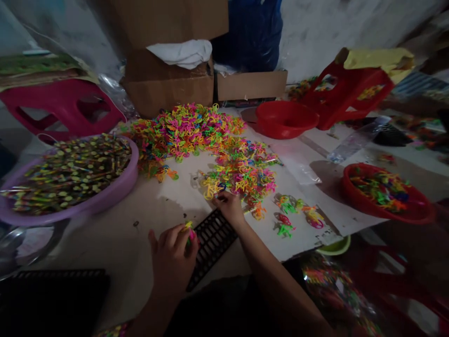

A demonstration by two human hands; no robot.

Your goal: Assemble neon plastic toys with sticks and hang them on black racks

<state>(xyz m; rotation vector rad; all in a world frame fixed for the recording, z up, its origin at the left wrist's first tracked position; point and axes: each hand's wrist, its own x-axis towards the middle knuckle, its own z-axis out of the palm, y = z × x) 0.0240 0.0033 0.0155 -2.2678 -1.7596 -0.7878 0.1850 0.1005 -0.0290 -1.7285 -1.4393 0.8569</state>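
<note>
My left hand (173,250) is closed around a few small plastic toys (190,229), of which yellow, green and pink bits show past the fingertips. Under and between my hands a black slotted plastic tray (213,243) lies slanted on the table. My right hand (228,207) reaches over the tray's far end to the near edge of the toy pile. Its fingers are pinched at a yellow plastic toy (211,188) that looks like a tiny bicycle. Behind it spreads a heap of bright plastic toys (189,128); several loose ones (286,228) lie to the right.
A purple basin (122,180) full of thin striped sticks stands at left. Red basins (286,119) (417,213) stand at back and right. Black trays (52,299) lie front left. Cardboard boxes (168,91) and stools, one pink (63,105) and one red (324,110), border the back.
</note>
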